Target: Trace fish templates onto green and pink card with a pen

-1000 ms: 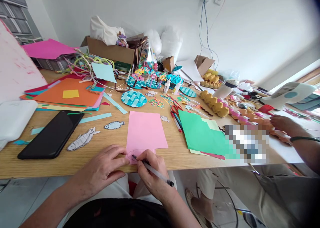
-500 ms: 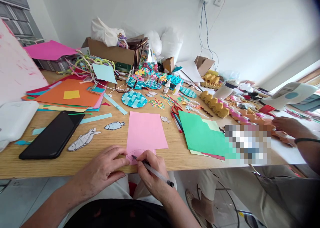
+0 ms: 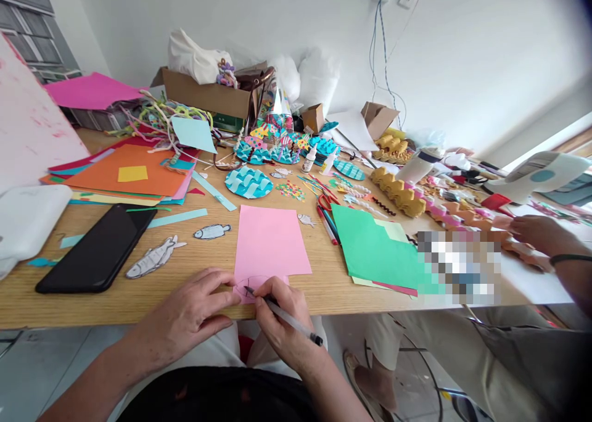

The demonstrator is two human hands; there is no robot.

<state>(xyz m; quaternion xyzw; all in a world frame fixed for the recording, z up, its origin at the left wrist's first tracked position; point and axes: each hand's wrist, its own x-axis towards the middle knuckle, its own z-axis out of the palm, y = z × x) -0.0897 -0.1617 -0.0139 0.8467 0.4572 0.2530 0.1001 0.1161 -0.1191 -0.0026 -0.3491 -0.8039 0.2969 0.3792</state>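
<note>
My right hand (image 3: 284, 320) grips a clear pen (image 3: 298, 327), dark tip on small pink paper (image 3: 245, 298) with thin curved lines. My left hand (image 3: 187, 311), half open, touches the paper's left edge.

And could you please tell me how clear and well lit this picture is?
Head view: the wall is bright, the upper-right corner dark; head view: a pixelated patch overlaps the green paper, the pen looks fairly sharp.
</note>
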